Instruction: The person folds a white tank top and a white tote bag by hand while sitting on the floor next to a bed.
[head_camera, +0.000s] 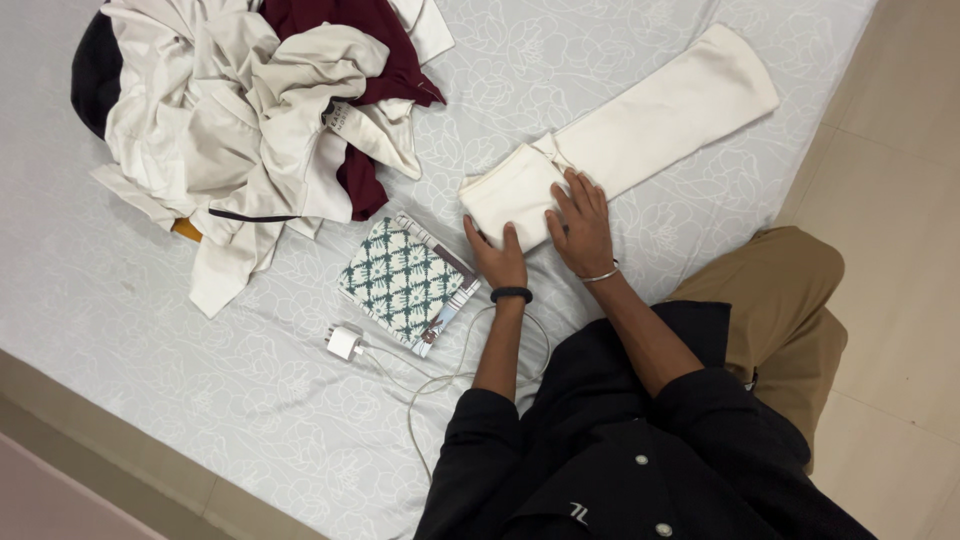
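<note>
Nearest you, a white charger (343, 342) lies on the grey floral bedsheet (200, 400), its thin cable (440, 380) looping back toward your left forearm. Just beyond it sits a small folded cloth with a green-and-white lattice print (405, 280), flat and square, close beside your left hand.

Your left hand (498, 258) lies flat, fingers extended, on the near folded end of the cream garment (640, 130). Your right hand (580, 228) presses down open-palmed just beside it, slightly farther up the same fold. Neither hand grips anything.

The garment's long axis runs away from you, up and to your right, its far end well beyond both hands.

Farther left, a heap of cream and maroon clothes (270, 110) lies well apart.
</note>
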